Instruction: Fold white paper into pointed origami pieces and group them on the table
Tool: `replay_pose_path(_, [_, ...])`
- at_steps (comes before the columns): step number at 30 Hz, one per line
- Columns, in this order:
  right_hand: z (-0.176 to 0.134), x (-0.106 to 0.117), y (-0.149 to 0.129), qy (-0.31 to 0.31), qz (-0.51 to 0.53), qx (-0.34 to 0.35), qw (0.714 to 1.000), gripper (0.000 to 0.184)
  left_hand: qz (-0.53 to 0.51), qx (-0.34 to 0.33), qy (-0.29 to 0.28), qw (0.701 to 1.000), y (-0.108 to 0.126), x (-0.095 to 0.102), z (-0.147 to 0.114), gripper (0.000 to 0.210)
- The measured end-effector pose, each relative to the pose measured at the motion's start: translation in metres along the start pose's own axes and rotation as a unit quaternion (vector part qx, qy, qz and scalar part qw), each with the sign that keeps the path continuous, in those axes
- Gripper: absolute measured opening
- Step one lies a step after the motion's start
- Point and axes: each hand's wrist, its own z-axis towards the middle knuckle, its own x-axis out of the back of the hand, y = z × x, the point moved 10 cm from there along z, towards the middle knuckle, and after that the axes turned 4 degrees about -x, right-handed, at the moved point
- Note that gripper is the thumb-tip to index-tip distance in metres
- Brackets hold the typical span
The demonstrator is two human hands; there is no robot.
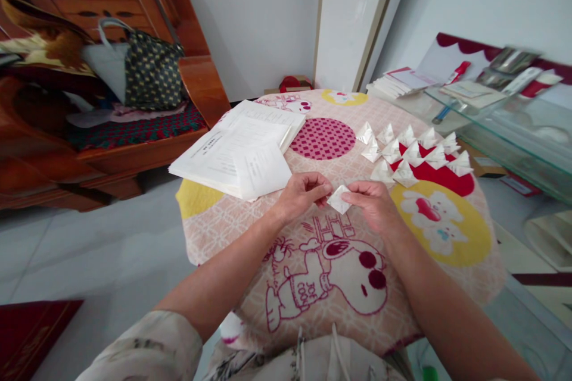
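Note:
A small white folded paper square [340, 200] is held in front of me above the table. My right hand [373, 202] pinches its right side between thumb and fingers. At its left corner, the closed fingertips of my left hand [306, 193] grip the paper's edge. Beyond my right hand, several pointed folded paper pieces [413, 153] stand in rows. To the left lies a stack of printed paper sheets [236, 143], with one loose sheet [263, 169] skewed on top.
A patterned cloth [214, 223] covers the round table. On the right, a glass shelf [500, 131] holds papers [400, 82], a red marker-like object [458, 71] and a metal container [509, 65]. A wooden sofa [205, 89] with a dotted bag [152, 68] stands at left.

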Motion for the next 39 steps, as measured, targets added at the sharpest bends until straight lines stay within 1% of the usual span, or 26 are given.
replay_pose_path(3, [0.001,0.010,-0.004,0.037,0.012,0.025,0.999,0.014,-0.003,-0.019,0.001,1.000,0.006,0.000,-0.003,0.023])
replay_pose_path(7, [0.000,0.014,-0.007,0.062,0.010,0.042,0.997,0.013,0.023,-0.041,0.000,0.999,0.008,-0.002,-0.005,0.021])
replay_pose_path(12, [-0.003,0.012,-0.013,0.072,-0.005,0.054,0.996,0.013,0.088,-0.059,0.018,0.994,0.008,0.000,-0.005,0.024])
replay_pose_path(16, [-0.005,0.009,-0.016,0.072,-0.020,0.065,0.995,0.011,0.140,-0.049,0.018,0.989,0.006,0.002,-0.004,0.025])
replay_pose_path(19, [-0.006,0.009,-0.018,0.077,-0.026,0.074,0.994,0.010,0.129,-0.051,0.019,0.990,0.006,0.002,-0.004,0.024])
replay_pose_path(23, [-0.007,0.009,-0.018,0.086,-0.045,0.079,0.992,0.012,0.100,-0.047,0.029,0.993,0.004,0.003,-0.003,0.024])
replay_pose_path(26, [-0.007,0.008,-0.016,0.084,-0.045,0.075,0.993,0.014,0.091,-0.041,0.031,0.995,0.003,0.003,-0.002,0.023])
replay_pose_path(30, [-0.005,0.004,-0.010,0.068,-0.017,0.053,0.996,0.013,0.090,-0.035,0.030,0.995,0.004,0.004,-0.003,0.023])
replay_pose_path(35, [-0.004,0.001,-0.008,0.051,-0.006,0.045,0.998,0.014,0.137,-0.023,-0.018,0.990,0.004,-0.005,-0.003,0.023])
replay_pose_path(39, [-0.003,-0.004,-0.004,0.036,-0.013,0.032,0.999,0.018,0.159,-0.029,-0.026,0.987,0.004,-0.009,-0.003,0.023])
